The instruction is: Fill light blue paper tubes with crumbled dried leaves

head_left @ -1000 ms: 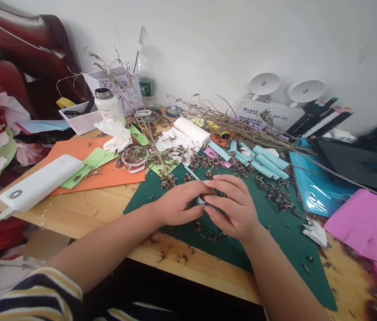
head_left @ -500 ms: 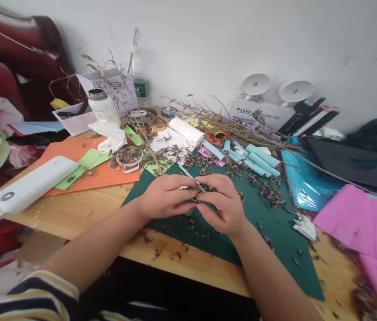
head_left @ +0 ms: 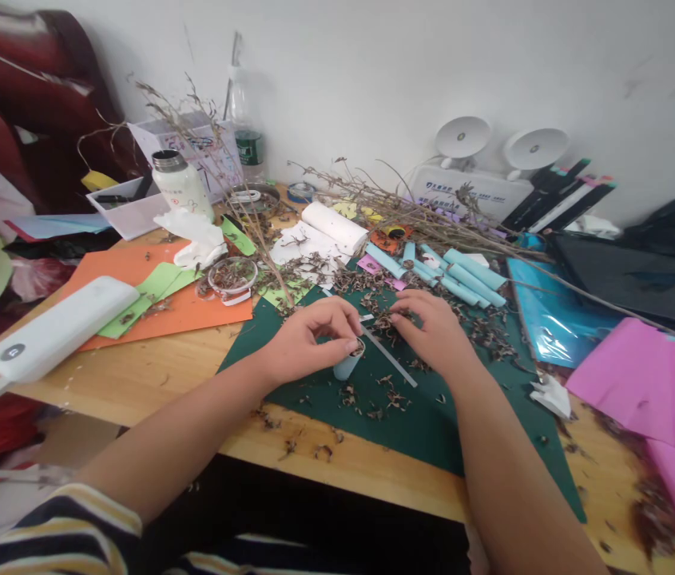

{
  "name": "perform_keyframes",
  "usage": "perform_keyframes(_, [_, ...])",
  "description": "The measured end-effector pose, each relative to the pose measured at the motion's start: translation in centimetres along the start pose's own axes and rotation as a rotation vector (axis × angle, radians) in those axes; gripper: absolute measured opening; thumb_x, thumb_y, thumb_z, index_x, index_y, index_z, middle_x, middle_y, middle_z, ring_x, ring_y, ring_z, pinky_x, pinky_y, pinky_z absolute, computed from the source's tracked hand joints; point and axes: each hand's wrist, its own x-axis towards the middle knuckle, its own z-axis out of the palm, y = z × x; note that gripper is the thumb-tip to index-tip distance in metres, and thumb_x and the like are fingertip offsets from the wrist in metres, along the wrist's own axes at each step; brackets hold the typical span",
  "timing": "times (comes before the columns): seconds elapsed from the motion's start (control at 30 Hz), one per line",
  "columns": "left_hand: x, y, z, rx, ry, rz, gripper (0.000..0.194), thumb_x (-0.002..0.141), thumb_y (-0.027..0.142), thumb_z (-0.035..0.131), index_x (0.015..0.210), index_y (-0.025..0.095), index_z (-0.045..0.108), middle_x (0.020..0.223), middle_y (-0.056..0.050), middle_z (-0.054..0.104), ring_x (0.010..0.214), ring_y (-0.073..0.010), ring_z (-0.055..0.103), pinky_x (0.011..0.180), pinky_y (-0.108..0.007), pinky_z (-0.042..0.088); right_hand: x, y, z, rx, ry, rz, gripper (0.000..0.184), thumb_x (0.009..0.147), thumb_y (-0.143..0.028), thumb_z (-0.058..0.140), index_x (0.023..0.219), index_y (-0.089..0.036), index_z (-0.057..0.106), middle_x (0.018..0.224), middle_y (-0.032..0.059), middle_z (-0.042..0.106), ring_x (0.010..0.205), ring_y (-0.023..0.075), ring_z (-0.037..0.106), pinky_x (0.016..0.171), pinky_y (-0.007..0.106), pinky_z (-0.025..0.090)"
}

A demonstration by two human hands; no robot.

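My left hand (head_left: 322,342) is closed around the upper part of a short light-blue paper tube (head_left: 347,367), which stands on the green cutting mat (head_left: 325,411). Dried brown plant bits show in its top opening. My right hand (head_left: 430,326) is to the right, with thumb and forefinger apart at a pile of dried leaves (head_left: 383,321); nothing can be seen held in it. Between the hands a thin pale strip (head_left: 392,358) lies slantwise on the mat.
Several light-blue paper tubes (head_left: 472,279) lie behind my right hand. Dry twigs (head_left: 426,212) stretch across the back. At left are a round clear container (head_left: 232,277), a white power bank (head_left: 61,327) and an open bottle (head_left: 180,188); pink paper (head_left: 630,375) lies at right.
My hands were together over the mat with the thin strip at their fingers. Now the strip lies on the mat, my right hand has moved right to the leaves, and the tube shows under my left.
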Motion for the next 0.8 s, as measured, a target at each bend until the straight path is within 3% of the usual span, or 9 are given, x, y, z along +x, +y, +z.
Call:
perform_keyframes(0.13, [0.3, -0.2, 0.2, -0.414, 0.044, -0.405, 0.012, 0.067, 0.017, 0.053, 0.074, 0.017, 0.043, 0.078, 0.0, 0.055, 0.074, -0.0146, 0.057, 0.065, -0.028, 0.043, -0.1, -0.2, 0.4, -0.231, -0.169, 0.035, 0.02, 0.076, -0.032, 0.046, 0.087, -0.027, 0.062, 0.12, 0.0033, 0.048, 0.105, 0.0321, 0.041, 0.073, 0.049, 0.034])
perform_keyframes(0.23, [0.5, 0.2, 0.4, -0.454, -0.043, -0.535, 0.014, 0.064, 0.017, 0.05, 0.077, 0.016, 0.046, 0.074, -0.002, 0.061, 0.08, -0.0185, 0.058, 0.071, -0.033, 0.041, -0.2, -0.4, 0.4, -0.299, -0.154, 0.033, 0.02, 0.077, -0.033, 0.046, 0.088, -0.027, 0.061, 0.114, 0.0035, 0.052, 0.101, 0.0289, 0.043, 0.071, 0.044, 0.033])
perform_keyframes(0.33, [0.5, 0.5, 0.7, -0.415, -0.126, -0.539, 0.013, 0.062, 0.017, 0.05, 0.074, 0.014, 0.051, 0.062, -0.002, 0.061, 0.071, -0.018, 0.058, 0.068, -0.032, 0.04, -0.2, -0.5, 0.3, -0.366, -0.13, -0.015, 0.019, 0.076, -0.034, 0.049, 0.089, -0.027, 0.061, 0.101, 0.0037, 0.057, 0.092, 0.0255, 0.045, 0.068, 0.038, 0.031])
perform_keyframes(0.47, [0.4, 0.6, 1.2, -0.398, -0.085, -0.537, 0.008, 0.06, 0.016, 0.049, 0.068, 0.015, 0.049, 0.06, -0.001, 0.061, 0.059, -0.0141, 0.055, 0.056, -0.027, 0.038, 0.1, -0.6, 0.3, -0.397, -0.141, -0.083, 0.016, 0.078, -0.029, 0.046, 0.081, -0.025, 0.061, 0.084, 0.003, 0.061, 0.08, 0.0213, 0.049, 0.066, 0.034, 0.03])
perform_keyframes(0.8, [0.3, 0.4, 1.3, -0.412, -0.049, -0.528, 0.007, 0.061, 0.019, 0.047, 0.066, 0.016, 0.044, 0.058, 0.0, 0.059, 0.055, -0.0116, 0.051, 0.051, -0.024, 0.035, 0.1, -0.3, 0.2, -0.111, 0.066, -0.102, 0.014, 0.075, -0.024, 0.046, 0.082, -0.02, 0.058, 0.076, 0.0037, 0.063, 0.069, 0.0171, 0.056, 0.058, 0.027, 0.041])
